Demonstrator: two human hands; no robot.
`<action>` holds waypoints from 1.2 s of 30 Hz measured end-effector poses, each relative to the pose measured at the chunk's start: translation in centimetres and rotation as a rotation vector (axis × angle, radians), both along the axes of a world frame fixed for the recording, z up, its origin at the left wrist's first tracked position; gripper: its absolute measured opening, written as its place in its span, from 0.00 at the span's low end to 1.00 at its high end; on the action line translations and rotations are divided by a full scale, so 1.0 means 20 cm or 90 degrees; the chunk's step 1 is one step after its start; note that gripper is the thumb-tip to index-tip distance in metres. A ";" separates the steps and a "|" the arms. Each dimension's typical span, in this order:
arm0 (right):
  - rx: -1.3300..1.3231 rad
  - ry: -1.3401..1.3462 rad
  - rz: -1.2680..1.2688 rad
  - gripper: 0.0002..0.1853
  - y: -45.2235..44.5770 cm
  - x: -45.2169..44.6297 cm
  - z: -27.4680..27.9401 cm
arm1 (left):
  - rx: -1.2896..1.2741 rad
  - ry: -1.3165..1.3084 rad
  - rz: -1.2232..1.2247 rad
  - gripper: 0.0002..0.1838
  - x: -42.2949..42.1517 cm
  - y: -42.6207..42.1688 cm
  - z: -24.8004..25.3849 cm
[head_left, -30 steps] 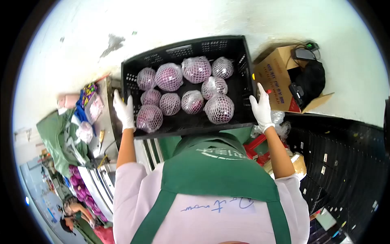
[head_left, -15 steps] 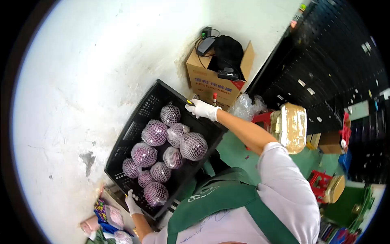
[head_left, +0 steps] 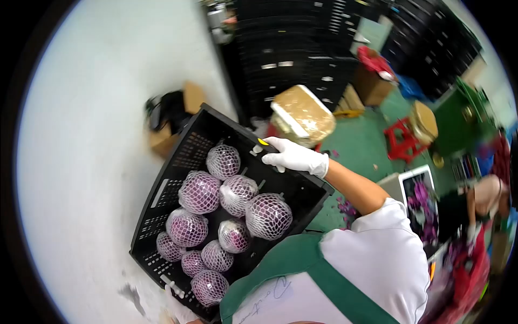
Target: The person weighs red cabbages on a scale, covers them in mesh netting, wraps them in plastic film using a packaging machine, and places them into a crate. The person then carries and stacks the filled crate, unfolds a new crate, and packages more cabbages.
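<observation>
A black plastic crate (head_left: 186, 156) is held up against my front, tilted in view. Inside lie several red cabbages (head_left: 199, 192), each in a white mesh sleeve. My right hand (head_left: 295, 157), in a white glove, grips the upper rim beside a yellow mark, fingers hooked into the handle slot. My left hand (head_left: 177, 299), also gloved, is closed on the opposite end of the crate at the lower left; part of it is cut off by the rim and blur.
A white wall (head_left: 102, 135) runs along the left. A cardboard box (head_left: 162, 141) with dark items stands near it. Ahead are stacked black crates (head_left: 291, 38), a tape-covered box (head_left: 305, 113) and a red stool (head_left: 402, 141). A white bin (head_left: 406, 183) holds purple leaves; beside it is another person (head_left: 485, 197).
My body has turned right with the crate still in both hands. The cardboard box has slid left in view, and the leaf bin and other person have appeared on the right.
</observation>
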State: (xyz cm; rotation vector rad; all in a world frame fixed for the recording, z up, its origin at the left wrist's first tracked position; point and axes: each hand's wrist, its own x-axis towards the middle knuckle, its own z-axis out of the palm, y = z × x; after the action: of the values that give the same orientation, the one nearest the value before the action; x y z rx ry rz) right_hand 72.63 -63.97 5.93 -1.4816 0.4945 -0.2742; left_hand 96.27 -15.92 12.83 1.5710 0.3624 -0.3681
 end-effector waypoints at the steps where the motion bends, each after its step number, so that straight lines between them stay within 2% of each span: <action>1: 0.010 -0.021 -0.026 0.26 0.06 -0.11 0.00 | 0.006 -0.021 -0.041 0.13 0.02 0.02 0.00; 3: 0.016 -0.048 -0.085 0.26 0.19 -0.31 0.00 | 0.022 -0.065 -0.116 0.13 0.04 0.04 0.04; 5: -0.012 -0.090 -0.129 0.26 0.31 -0.28 -0.08 | 0.014 -0.101 -0.178 0.13 0.19 0.12 -0.03; 6: -0.009 -0.151 -0.187 0.26 0.43 -0.38 -0.04 | 0.010 -0.119 -0.219 0.13 0.23 0.14 -0.02; 7: 0.007 -0.088 -0.208 0.26 0.52 -0.47 -0.01 | 0.004 -0.136 -0.248 0.13 0.27 0.16 -0.01; 10: -0.029 -0.108 -0.245 0.24 0.70 -0.51 -0.07 | -0.008 -0.172 -0.283 0.14 0.40 0.22 -0.05; 11: -0.017 -0.109 -0.267 0.25 0.77 -0.43 -0.04 | -0.004 -0.166 -0.292 0.14 0.59 0.20 -0.12; 12: -0.053 -0.091 -0.292 0.25 0.83 -0.43 -0.01 | 0.057 -0.221 -0.300 0.14 0.66 0.22 -0.16; 13: -0.077 -0.074 -0.313 0.26 0.88 -0.46 0.02 | -0.012 -0.207 -0.303 0.14 0.66 0.25 -0.17; 15: -0.060 -0.070 -0.393 0.27 1.12 -0.40 0.07 | -0.091 -0.184 -0.411 0.14 0.95 0.23 -0.27; 17: -0.062 -0.037 -0.467 0.27 1.32 -0.34 0.05 | -0.004 -0.198 -0.467 0.14 1.18 0.19 -0.32; 18: -0.070 -0.051 -0.505 0.26 1.42 -0.29 -0.09 | -0.019 -0.252 -0.532 0.14 1.30 0.08 -0.35; 19: -0.069 -0.032 -0.525 0.26 1.53 -0.28 -0.11 | -0.024 -0.272 -0.581 0.15 1.35 0.06 -0.37; 24: -0.075 -0.048 -0.704 0.23 2.07 -0.17 -0.30 | -0.063 -0.250 -0.736 0.10 1.54 -0.17 -0.44; 25: -0.099 -0.066 -0.766 0.23 2.02 -0.01 -0.58 | -0.112 -0.229 -0.778 0.10 1.63 -0.43 -0.60; 27: -0.093 -0.082 -0.835 0.22 2.11 0.09 -0.66 | -0.114 -0.178 -0.845 0.09 1.71 -0.66 -0.68; 28: -0.102 -0.091 -0.864 0.22 2.14 0.14 -0.74 | -0.091 -0.259 -0.877 0.10 1.81 -0.82 -0.81; 31: -0.136 -0.101 -0.969 0.22 2.22 0.31 -1.00 | -0.159 -0.311 -0.976 0.11 1.83 -1.16 -1.09; 32: -0.151 -0.106 -1.013 0.22 2.22 0.42 -1.16 | -0.190 -0.332 -1.009 0.10 1.87 -1.32 -1.20; 36: -0.203 -0.097 -1.109 0.22 2.17 0.54 -1.42 | -0.228 -0.371 -1.084 0.09 1.80 -1.75 -1.40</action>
State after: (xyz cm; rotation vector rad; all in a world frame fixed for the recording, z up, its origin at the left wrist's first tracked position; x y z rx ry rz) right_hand 83.42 -20.55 -22.51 -0.9169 1.5696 -1.8491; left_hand 132.27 -50.87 -15.26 1.1928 -1.5242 -1.1106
